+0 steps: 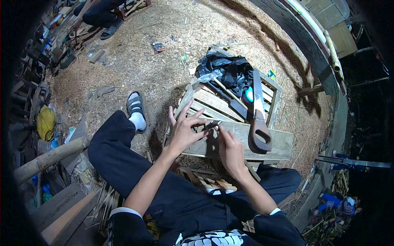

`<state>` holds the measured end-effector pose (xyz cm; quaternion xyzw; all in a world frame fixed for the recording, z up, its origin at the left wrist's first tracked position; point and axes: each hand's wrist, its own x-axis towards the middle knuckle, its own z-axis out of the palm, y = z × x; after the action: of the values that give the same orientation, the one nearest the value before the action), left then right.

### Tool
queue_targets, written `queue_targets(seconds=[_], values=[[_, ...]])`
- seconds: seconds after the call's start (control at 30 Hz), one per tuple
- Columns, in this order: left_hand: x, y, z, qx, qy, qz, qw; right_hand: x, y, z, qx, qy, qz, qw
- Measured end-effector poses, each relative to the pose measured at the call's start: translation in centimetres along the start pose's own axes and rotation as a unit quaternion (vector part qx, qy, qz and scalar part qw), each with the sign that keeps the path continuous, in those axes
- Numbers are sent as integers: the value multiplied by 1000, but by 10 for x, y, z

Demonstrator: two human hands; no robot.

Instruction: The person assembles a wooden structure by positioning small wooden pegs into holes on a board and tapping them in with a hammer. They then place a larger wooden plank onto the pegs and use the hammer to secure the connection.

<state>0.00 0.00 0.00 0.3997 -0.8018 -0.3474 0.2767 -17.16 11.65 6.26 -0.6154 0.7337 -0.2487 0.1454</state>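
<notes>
- White-printed dark shirt (213, 241) lies nearest my eyes at 6 o'clock, above my crossed dark trousers (180, 201).
- Thumb and forefinger of my left hand (186, 128) pinch a small dark piece (211, 124) at the centre; the other fingers fan out toward 11 o'clock.
- My right hand (231, 148) curls in from 5 o'clock, its fingertips at the piece's right end; I cannot tell whether they grip it.
- Beneath the piece is the slatted wooden table (282, 143).
- Clockwise from my hands on it: a black plastic bag (232, 74) at 12, a chisel (238, 105) at 1, a blue roll (248, 95) between 1 and 2, a handsaw (258, 104) with its handle at 3.
- Between 9 and 10 o'clock, my sandalled foot (136, 110) rests on shaving-strewn ground (135, 65).
</notes>
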Motion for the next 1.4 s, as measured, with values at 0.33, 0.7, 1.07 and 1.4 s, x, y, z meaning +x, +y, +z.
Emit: queue_targets(seconds=[0.33, 0.7, 1.07, 1.4], values=[[5, 9, 9, -5, 6, 5, 1000, 7, -4, -12, -44, 7, -39, 998], [2, 10, -1, -12, -2, -20, 1000, 5, -14, -5, -12, 88, -15, 996], [0, 7, -3, -4, -6, -16, 1000, -1, -1, 16, -35, 34, -1, 999], [3, 7, -9, 2, -26, -28, 999, 12, -20, 1, 10, 79, -1, 997]])
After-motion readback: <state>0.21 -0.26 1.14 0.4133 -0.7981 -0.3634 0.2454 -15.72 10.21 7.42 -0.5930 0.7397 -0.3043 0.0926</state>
